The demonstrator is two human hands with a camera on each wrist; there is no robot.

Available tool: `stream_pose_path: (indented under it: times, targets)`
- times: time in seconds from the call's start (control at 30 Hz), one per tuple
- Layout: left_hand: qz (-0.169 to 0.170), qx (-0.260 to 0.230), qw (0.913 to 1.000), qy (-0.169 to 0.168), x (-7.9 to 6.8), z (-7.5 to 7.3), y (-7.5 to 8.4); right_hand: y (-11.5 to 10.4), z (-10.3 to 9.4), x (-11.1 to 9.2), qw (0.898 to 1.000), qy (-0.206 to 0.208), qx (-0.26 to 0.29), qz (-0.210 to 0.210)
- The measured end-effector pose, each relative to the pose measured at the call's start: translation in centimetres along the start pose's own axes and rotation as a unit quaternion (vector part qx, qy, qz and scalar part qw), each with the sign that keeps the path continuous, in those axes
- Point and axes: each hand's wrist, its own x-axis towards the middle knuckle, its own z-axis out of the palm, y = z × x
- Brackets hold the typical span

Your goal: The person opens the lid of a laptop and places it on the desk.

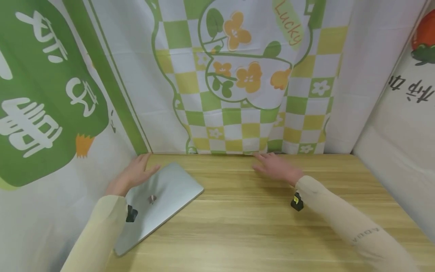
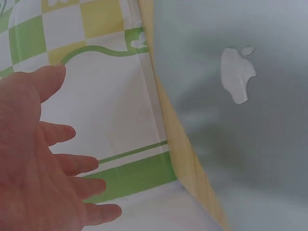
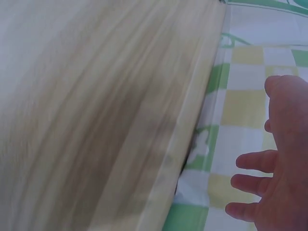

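A closed silver laptop (image 1: 176,192) with an apple logo (image 2: 236,77) on its lid lies at an angle on the left of the wooden table (image 1: 238,226). Over its far left part hovers my left hand (image 1: 134,173), fingers spread and nothing in them. The left wrist view shows that hand (image 2: 43,163) beside the laptop lid (image 2: 207,144), apart from it. Near the table's back edge, right of the middle, my right hand (image 1: 276,166) reaches toward the curtain with fingers extended. It holds nothing; in the right wrist view the hand (image 3: 284,154) appears against the checked cloth.
A green, yellow and white checked cloth (image 1: 244,124) hangs behind the table's back edge. More printed cloth hangs at the left (image 1: 40,94) and a white cloth wall (image 1: 401,151) at the right. Small black devices (image 1: 297,202) sit at both wrists.
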Motion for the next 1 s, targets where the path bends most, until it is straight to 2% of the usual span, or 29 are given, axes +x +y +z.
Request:
stream_pose_path:
  times: [0.37, 0.53, 0.7, 1.0]
  targets:
    - [-0.025, -0.031, 0.9992, 0.011, -2.0, 2.1, -1.9, -2.3, 2.7, 0.9, 1.0, 0.008, 0.008, -0.022]
    - [-0.027, -0.048, 0.9983, 0.017, -2.7, 2.2, -2.4, -3.8, 3.4, 1.5, 0.999, 0.01, 0.029, -0.04]
    - [-0.036, -0.065, 0.9971, 0.013, -3.4, 2.0, -2.7, -5.3, 4.0, 2.2, 0.999, 0.002, 0.022, -0.043]
    - [-0.078, -0.105, 0.9914, -0.004, -4.7, 1.8, -3.4, -8.4, 4.9, 3.7, 0.997, -0.012, 0.044, -0.054]
